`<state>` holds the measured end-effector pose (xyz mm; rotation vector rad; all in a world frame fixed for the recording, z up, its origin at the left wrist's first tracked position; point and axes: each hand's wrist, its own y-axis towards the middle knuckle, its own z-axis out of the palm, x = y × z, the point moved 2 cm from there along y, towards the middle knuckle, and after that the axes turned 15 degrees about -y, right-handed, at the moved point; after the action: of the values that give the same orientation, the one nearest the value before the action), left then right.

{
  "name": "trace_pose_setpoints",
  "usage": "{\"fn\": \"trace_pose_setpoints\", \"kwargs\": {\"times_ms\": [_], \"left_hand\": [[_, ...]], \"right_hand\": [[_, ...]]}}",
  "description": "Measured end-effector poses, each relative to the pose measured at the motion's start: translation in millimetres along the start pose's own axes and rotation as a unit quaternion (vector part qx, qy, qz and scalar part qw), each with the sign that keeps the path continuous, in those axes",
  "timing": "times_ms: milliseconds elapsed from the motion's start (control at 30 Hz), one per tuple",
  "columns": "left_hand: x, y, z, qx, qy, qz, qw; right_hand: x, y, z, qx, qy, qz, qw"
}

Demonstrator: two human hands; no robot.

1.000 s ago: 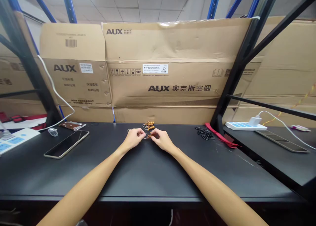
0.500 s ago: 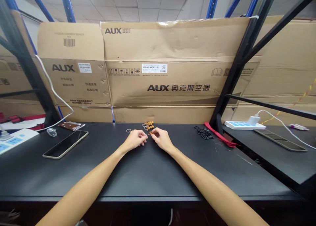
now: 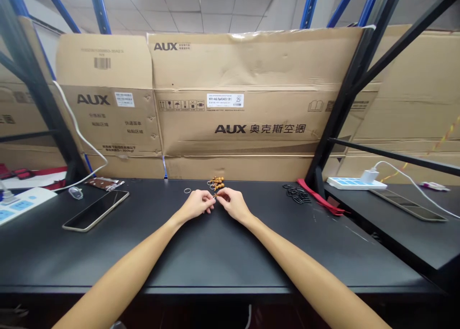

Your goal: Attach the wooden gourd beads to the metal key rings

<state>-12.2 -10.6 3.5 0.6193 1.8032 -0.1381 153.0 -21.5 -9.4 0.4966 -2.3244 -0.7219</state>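
Two hands meeting over a small brown piece

My left hand (image 3: 199, 203) and my right hand (image 3: 233, 204) come together just above the black tabletop (image 3: 215, 257), fingertips almost meeting. Between them is a small brown piece (image 3: 215, 195), partly hidden by my fingers. My right thumb and forefinger are pinched closed on it. My left thumb and fingers are bent in close against its other side, with little gap to be seen; whether they have hold of the piece or of something tinier, I cannot tell.

Just beyond my fingertips lies a cluster of orange-brown beaded pieces (image 3: 217, 182), with thin metal rings among them. One loose metal ring (image 3: 187, 190) lies flat, near my left hand and on its far side. Well off to my right is a heap of black loops (image 3: 296, 194), next to a red strap (image 3: 319, 198) stretched by the rack's dark post (image 3: 319, 163). On my left a phone (image 3: 96, 210) lies screen up, with a white power strip (image 3: 27, 204) farther out. Cardboard (image 3: 230, 70) stands upright along the back edge of the table
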Motion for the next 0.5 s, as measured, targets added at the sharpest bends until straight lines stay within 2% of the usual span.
{"fn": "trace_pose_setpoints", "kwargs": {"times_ms": [233,500], "left_hand": [[-0.4,-0.6,0.0,-0.008,-0.008,0.01,1.0],[-1.5,-0.8,-0.1,-0.002,-0.008,0.012,1.0]], "right_hand": [[3.3,-0.8,0.5,0.009,-0.037,-0.039,0.998],[3.2,-2.1,1.6,-0.005,-0.073,-0.039,0.997]]}}
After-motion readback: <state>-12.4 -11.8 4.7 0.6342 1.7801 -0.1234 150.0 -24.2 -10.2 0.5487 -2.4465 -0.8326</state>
